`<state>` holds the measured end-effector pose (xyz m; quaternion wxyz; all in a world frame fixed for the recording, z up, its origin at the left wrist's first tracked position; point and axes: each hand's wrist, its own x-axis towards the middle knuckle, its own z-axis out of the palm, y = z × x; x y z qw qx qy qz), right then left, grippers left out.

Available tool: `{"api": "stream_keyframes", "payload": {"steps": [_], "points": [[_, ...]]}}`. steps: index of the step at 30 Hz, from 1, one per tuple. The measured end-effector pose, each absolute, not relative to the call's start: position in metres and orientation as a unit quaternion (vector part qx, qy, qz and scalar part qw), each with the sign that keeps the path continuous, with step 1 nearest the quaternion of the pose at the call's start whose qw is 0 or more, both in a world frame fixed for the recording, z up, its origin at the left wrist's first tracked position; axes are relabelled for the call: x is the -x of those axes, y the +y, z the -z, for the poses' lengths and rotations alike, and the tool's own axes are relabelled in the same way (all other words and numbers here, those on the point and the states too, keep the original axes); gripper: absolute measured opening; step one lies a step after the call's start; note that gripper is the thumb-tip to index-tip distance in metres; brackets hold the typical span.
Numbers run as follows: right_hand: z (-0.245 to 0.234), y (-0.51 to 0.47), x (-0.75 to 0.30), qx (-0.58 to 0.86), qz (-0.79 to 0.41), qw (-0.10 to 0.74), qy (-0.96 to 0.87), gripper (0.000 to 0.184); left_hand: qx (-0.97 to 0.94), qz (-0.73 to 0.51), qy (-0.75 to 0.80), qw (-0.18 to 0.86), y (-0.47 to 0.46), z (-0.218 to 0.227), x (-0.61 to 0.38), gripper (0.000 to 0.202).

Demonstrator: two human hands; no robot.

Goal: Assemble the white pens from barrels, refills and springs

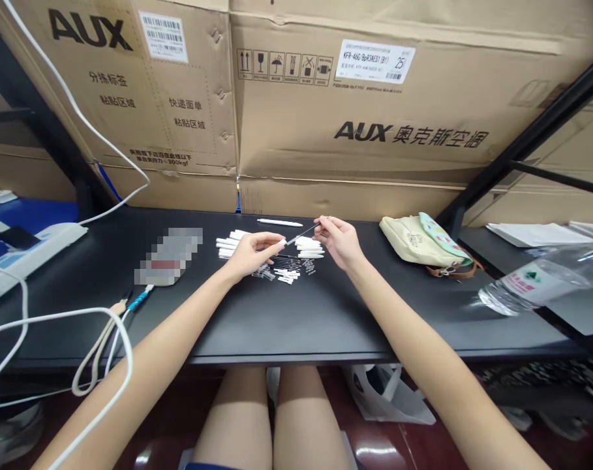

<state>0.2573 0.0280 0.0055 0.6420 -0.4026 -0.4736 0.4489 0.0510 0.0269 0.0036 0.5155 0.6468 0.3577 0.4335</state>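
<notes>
My left hand (254,253) is closed in a pinch on a small white pen part above the black table (296,320). My right hand (338,240) pinches a thin refill (303,232) whose tip points left toward the part in the left hand. Below and between the hands lie several white pen barrels (230,243), white caps (310,248) and small clear and dark parts (284,271). One whole white pen (279,222) lies just behind them.
A beige pouch (423,241) lies at the right, a plastic water bottle (541,281) further right. A blurred flat object (169,256) with a cable sits at the left. White cables (81,326) loop at the left edge. Large cardboard boxes (355,117) stand behind the table.
</notes>
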Motion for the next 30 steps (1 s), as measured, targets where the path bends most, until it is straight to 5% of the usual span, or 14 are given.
{"api": "stream_keyframes", "payload": {"steps": [12,19,25,30], "points": [[-0.003,0.019,-0.243,0.387,-0.471,0.616,-0.499,0.032,-0.673,-0.4,0.366,0.504,0.027,-0.001,-0.051,0.034],[-0.011,0.012,-0.248,0.412,-0.497,0.483,-0.591,0.036,-0.666,-0.404,0.368,0.508,0.025,-0.002,-0.052,0.042],[-0.03,0.005,-0.283,0.455,-0.33,0.215,-0.799,0.011,-0.607,-0.455,0.37,0.537,0.026,-0.006,-0.052,0.043],[-0.028,0.0,-0.277,0.467,-0.244,0.121,-0.841,0.006,-0.587,-0.478,0.366,0.541,0.03,-0.005,-0.051,0.04]]}}
